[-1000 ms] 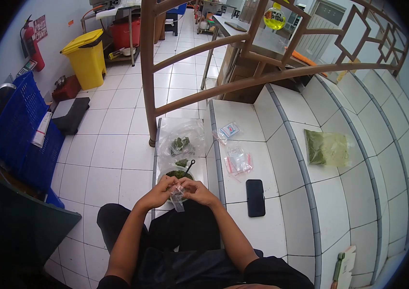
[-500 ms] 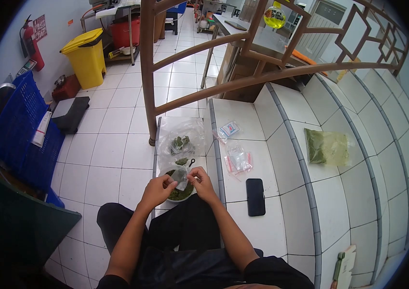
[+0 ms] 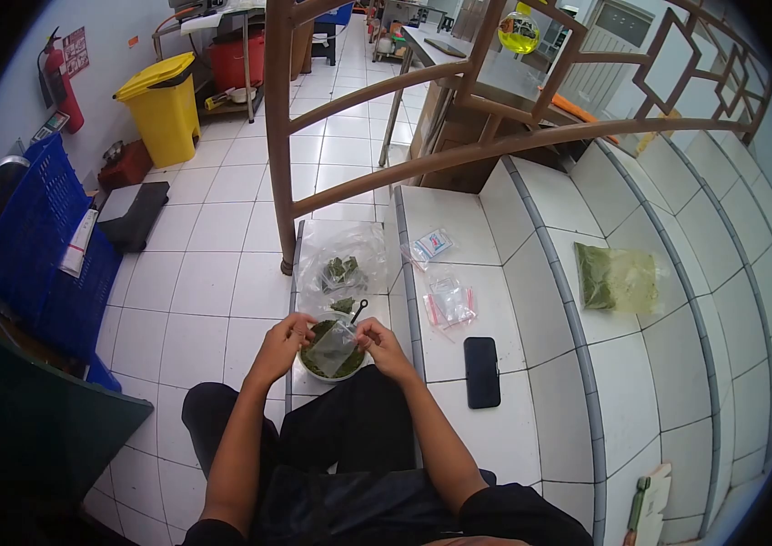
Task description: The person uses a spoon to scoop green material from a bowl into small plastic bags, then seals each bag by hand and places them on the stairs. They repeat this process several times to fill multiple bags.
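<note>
A small clear plastic bag (image 3: 335, 348) hangs over a round white bowl (image 3: 308, 369) of green leafy material. My right hand (image 3: 386, 351) pinches the bag by its right upper side. On the bowl's left side is my left hand (image 3: 282, 349), its thumb and index finger apart beside the bag; no firm hold on the plastic shows. A dark handle with a ring end (image 3: 361, 308) leans out of the bowl at the back. Behind it, a larger clear bag (image 3: 342, 267) contains dark green clumps, and one loose green clump (image 3: 343, 305) lies in front.
On the step to the right are small zip bags (image 3: 450, 302), a labelled packet (image 3: 432, 244) and a phone (image 3: 482, 372). A bag of green powder (image 3: 618, 278) rests one step higher. A brown metal railing (image 3: 386, 187) crosses ahead. Blue crates (image 3: 49, 246) stand at left.
My left hand has moved left, away from the bag and toward the bowl's edge. The bag now hangs more spread out from my right hand, and more of the bowl shows.
</note>
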A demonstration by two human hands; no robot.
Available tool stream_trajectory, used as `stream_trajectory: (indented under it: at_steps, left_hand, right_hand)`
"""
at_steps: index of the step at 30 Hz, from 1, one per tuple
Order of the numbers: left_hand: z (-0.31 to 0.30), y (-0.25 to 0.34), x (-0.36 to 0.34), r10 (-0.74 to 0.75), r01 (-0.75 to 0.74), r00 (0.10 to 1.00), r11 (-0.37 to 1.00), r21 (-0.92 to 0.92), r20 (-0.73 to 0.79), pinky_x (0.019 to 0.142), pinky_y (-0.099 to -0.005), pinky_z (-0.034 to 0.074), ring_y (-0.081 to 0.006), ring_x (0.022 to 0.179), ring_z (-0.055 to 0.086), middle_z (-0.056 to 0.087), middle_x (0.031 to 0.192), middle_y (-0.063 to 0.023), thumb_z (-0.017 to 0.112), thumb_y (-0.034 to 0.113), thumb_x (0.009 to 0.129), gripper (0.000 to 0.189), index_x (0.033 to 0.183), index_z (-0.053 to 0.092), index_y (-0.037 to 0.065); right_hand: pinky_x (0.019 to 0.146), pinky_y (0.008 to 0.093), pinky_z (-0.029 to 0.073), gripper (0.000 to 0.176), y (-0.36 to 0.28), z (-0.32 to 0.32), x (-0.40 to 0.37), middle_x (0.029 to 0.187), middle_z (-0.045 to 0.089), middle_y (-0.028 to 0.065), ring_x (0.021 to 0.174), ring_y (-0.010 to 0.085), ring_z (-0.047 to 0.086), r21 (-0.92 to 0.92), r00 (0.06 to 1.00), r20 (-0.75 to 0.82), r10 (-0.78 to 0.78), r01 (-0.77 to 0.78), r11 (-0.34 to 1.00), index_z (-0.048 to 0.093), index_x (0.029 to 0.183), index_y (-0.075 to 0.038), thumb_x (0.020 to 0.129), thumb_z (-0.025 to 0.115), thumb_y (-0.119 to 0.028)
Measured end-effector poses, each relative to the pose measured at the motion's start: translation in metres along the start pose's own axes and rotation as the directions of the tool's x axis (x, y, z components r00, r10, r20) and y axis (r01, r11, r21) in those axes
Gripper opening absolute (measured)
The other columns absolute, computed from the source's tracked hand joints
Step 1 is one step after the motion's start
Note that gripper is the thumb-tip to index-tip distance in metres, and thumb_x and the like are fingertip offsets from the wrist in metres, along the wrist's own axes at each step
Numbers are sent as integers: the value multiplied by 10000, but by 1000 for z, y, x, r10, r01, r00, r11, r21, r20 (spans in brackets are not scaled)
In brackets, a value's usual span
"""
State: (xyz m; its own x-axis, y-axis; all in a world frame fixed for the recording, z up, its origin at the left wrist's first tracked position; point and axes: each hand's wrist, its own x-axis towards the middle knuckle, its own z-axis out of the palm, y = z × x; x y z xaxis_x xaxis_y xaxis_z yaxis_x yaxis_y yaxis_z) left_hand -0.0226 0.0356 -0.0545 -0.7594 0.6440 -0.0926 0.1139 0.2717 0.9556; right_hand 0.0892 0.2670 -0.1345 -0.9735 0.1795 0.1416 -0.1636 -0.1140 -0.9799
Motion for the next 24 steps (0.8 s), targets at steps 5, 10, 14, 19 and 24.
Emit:
stream_trajectory:
  at_steps: [5, 10, 14, 19, 24]
  left_hand:
    - [12, 16, -7, 65, 16, 954, 964, -267, 293, 833, -293, 506, -108, 953, 600, 643, 1040, -19, 409, 504, 1117, 515, 1357, 608, 94]
    - [35, 2, -2, 172, -23, 918, 922, -387, 356, 889, -311, 531, -131, 1015, 624, 629, 1085, -19, 576, 364, 1084, 304, 1139, 596, 66]
    - [32, -3, -1, 200, -51, 918, 916, -398, 343, 897, -310, 535, -133, 1022, 630, 631, 1075, -21, 581, 344, 1084, 297, 1145, 596, 54]
    - [32, -9, -2, 210, -90, 926, 930, -357, 314, 928, -321, 512, -152, 1057, 597, 553, 1113, -47, 605, 319, 1074, 288, 1142, 599, 39]
    - [26, -10, 0, 271, -260, 936, 963, -78, 225, 998, -332, 438, -207, 1080, 541, 498, 1112, -86, 604, 315, 1070, 283, 1100, 637, 36]
  right_hand:
    - [879, 296, 474, 304, -15, 8, -5, 1025, 551, -28, 953, 107, 573, 141, 973, 216, 80, -112, 984, 602, 998, -92, 1003, 707, -378]
    - [961, 308, 436, 342, -18, 10, -7, 1038, 555, -33, 1016, 110, 553, 258, 938, 343, 40, -135, 957, 618, 943, -99, 959, 750, -414]
    - [936, 308, 479, 313, -13, 8, -7, 1081, 577, -12, 1012, 121, 589, 323, 952, 302, -45, -58, 945, 618, 997, -88, 971, 735, -377]
    - [955, 306, 483, 262, -11, 7, -6, 1105, 567, -6, 1071, 119, 575, 209, 959, 274, 70, -131, 969, 603, 1088, -90, 1009, 698, -321]
    - [971, 303, 479, 222, -15, 5, -7, 1173, 557, 9, 1096, 121, 574, 164, 928, 346, 137, -203, 965, 604, 1093, -92, 1032, 676, -293]
